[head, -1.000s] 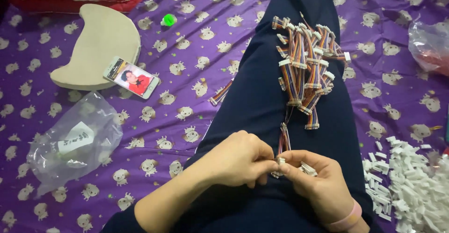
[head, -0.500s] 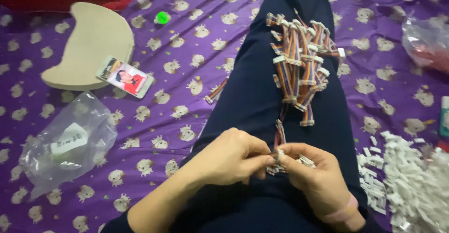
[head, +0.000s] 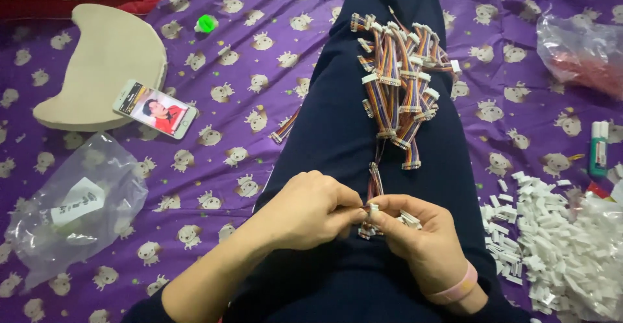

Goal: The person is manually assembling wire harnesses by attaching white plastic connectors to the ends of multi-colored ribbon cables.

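- Pinching with your fingertips, your left hand [head: 310, 207] meets your right hand [head: 415, 235] over your lap; the thumb and forefinger of the left are closed on the small white connector [head: 373, 209] at the end of a ribbon cable [head: 374, 187].
- Your right hand curls around the same connector from the other side, fingers bent and closed, with a few more white pieces lying in its palm.
- The multicoloured ribbon cable runs from your fingers up along your dark trouser leg [head: 337, 122].
- A pile of finished cables [head: 402, 76] lies farther up that leg, well apart from your hands.
- A heap of loose white connectors [head: 558, 245] sits on the purple patterned sheet [head: 246, 57] just beside your right wrist, which wears a pink band [head: 457, 289].
- One stray cable [head: 284, 126] lies on the sheet against the left side of your leg.
- To your left are a clear plastic bag [head: 71, 213], a phone [head: 156, 108] resting half on a beige crescent-shaped board [head: 104, 57], and a small green object [head: 206, 23].
- To your right are another clear bag [head: 581, 54] and a glue stick [head: 598, 149].
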